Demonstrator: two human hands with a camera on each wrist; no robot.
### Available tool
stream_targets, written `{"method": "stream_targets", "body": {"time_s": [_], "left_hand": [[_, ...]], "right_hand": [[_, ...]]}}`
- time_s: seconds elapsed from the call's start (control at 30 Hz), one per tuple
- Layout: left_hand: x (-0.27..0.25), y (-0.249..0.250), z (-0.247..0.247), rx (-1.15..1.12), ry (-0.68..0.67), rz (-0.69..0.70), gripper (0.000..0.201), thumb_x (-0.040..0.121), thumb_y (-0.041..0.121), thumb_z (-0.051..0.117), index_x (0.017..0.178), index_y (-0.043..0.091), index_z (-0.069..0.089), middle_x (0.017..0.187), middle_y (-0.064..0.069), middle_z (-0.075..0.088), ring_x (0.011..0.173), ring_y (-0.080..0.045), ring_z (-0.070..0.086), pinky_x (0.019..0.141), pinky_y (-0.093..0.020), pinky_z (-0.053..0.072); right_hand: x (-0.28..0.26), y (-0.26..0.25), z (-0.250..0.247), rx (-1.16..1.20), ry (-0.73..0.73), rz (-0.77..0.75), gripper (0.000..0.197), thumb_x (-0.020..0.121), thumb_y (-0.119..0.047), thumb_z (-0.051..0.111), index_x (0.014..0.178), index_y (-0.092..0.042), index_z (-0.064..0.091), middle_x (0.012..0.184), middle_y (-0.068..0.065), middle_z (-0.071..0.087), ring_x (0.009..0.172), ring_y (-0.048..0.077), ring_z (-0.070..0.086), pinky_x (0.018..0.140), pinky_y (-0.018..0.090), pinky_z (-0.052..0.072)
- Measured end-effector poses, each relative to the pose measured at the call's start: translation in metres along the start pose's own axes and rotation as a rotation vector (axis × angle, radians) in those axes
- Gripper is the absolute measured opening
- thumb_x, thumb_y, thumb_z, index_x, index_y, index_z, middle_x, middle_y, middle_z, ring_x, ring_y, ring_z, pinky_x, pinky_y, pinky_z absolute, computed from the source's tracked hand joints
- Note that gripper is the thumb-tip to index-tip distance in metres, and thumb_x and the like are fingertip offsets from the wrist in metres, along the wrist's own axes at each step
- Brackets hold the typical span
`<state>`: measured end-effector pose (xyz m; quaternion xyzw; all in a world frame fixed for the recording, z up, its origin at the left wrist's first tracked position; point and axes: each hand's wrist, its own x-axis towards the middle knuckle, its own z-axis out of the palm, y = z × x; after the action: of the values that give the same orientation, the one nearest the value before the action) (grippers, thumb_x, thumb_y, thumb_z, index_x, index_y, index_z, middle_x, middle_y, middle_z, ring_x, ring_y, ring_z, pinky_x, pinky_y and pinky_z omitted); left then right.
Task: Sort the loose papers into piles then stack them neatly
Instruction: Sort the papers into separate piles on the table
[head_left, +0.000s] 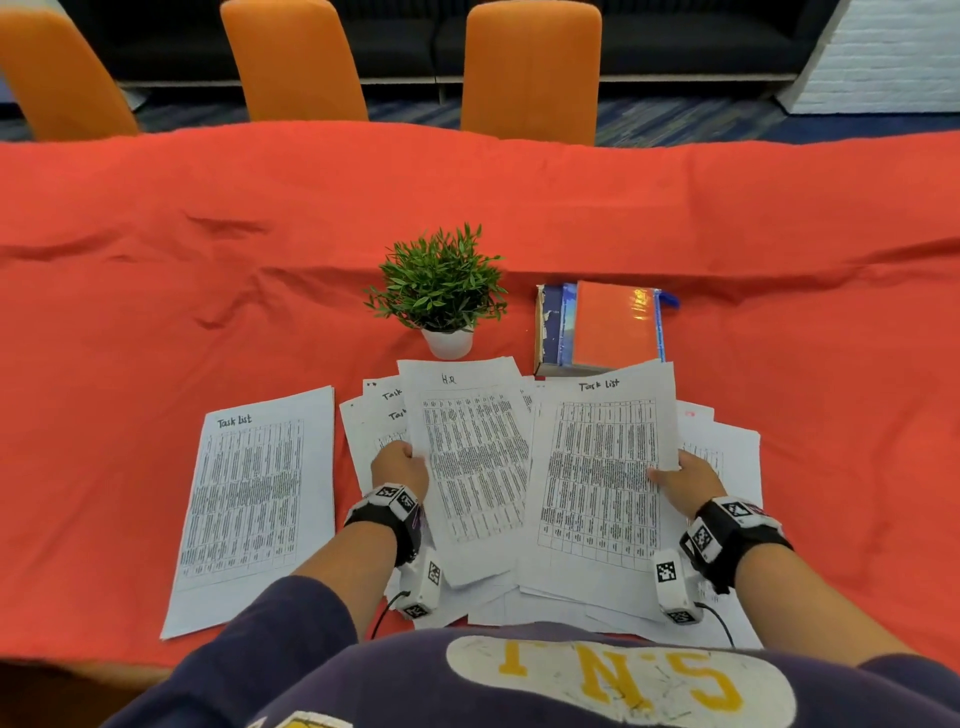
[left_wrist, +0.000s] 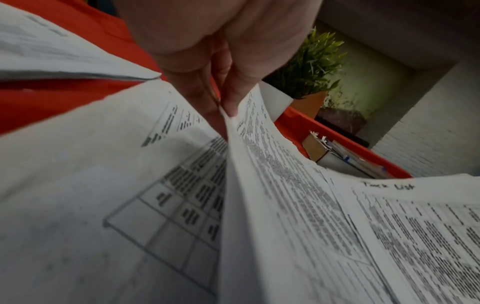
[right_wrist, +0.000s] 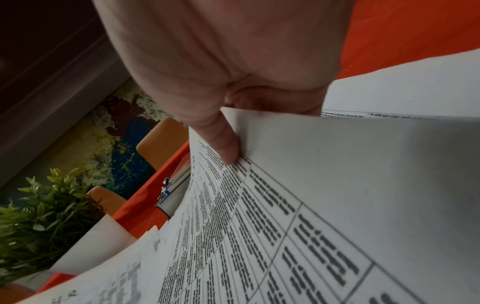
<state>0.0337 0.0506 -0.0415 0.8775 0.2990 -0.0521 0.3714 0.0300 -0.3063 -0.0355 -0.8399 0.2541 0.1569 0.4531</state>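
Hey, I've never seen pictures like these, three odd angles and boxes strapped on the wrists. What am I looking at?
There is no machine here, just a person sorting papers. The wide picture comes from a camera on their head; the two close-ups come from cameras strapped to each wrist, looking along the fingers.

On the red tablecloth sit a small potted plant, a stack of books, one Task list pile set apart on the left, and a loose heap of sheets in the middle.

The left hand pinches a sheet headed H.R by its edge. The right hand holds a sheet headed Task list, thumb on top.
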Motion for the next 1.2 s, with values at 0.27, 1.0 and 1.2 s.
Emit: {"method": "stream_targets", "body": {"time_s": [0.27,1.0,1.2], "left_hand": [[0.002,0.002,-0.065,-0.086,0.117,0.198,0.014,0.096,0.012,0.047,0.102,0.005,0.058,0.098,-0.007,0.063,0.088,-0.026,0.059,0.078,-0.032,0.045],[-0.032,0.028,-0.002,-0.427,-0.184,0.041,0.022,0.089,0.017,0.063,0.108,0.008,0.056,0.106,-0.007,0.066,0.095,-0.024,0.064,0.086,-0.036,0.052],[-0.035,0.025,0.004,-0.466,-0.259,-0.011,0.023,0.093,0.023,0.056,0.113,0.012,0.053,0.115,-0.008,0.064,0.102,-0.026,0.063,0.096,-0.045,0.049]], "right_hand": [[0.003,-0.007,-0.01,0.009,0.019,-0.018,0.037,0.09,-0.008,0.06,0.127,-0.004,0.058,0.124,0.017,0.062,0.109,0.032,0.058,0.09,0.033,0.043],[-0.026,-0.049,0.035,0.565,-0.233,0.038,0.042,0.093,-0.004,0.05,0.135,-0.005,0.045,0.135,0.017,0.053,0.088,0.021,0.058,0.098,0.043,0.045],[-0.036,-0.047,0.04,0.749,-0.308,0.117,0.06,0.095,-0.054,0.039,0.129,-0.007,0.056,0.126,0.016,0.063,0.114,0.029,0.06,0.103,0.047,0.043]]}}
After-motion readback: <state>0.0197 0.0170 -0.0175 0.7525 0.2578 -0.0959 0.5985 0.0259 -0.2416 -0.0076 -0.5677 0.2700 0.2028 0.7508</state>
